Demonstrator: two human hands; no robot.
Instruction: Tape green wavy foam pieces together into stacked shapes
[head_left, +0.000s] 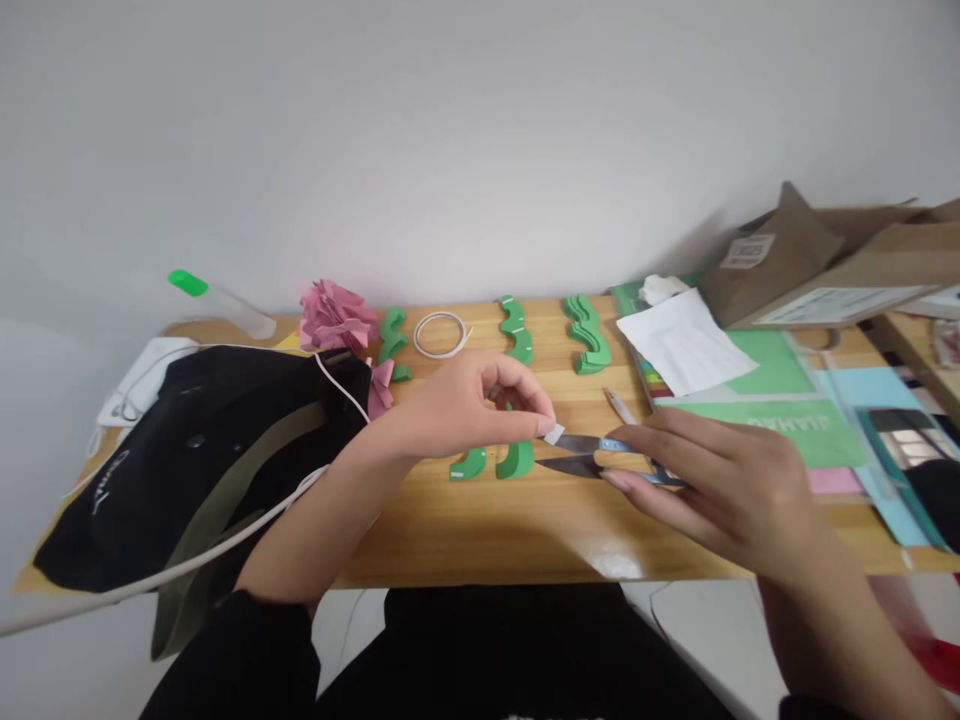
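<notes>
My left hand (469, 405) hovers over the wooden desk (480, 530) and pinches a small white piece of tape (553, 434) between thumb and fingertips. My right hand (705, 480) grips small scissors (592, 455) with blue handles, their blades parted and pointing at the white tape. Two curved green paper pieces (495, 463) lie on the desk just below my left hand.
A pink paper flower (336, 315), more green curved pieces (589, 335), and a roll of white tape (440, 334) sit along the back. A black bag (187, 450) lies left. Green and blue sheets (750, 400), white paper, and a cardboard box (832, 260) fill the right.
</notes>
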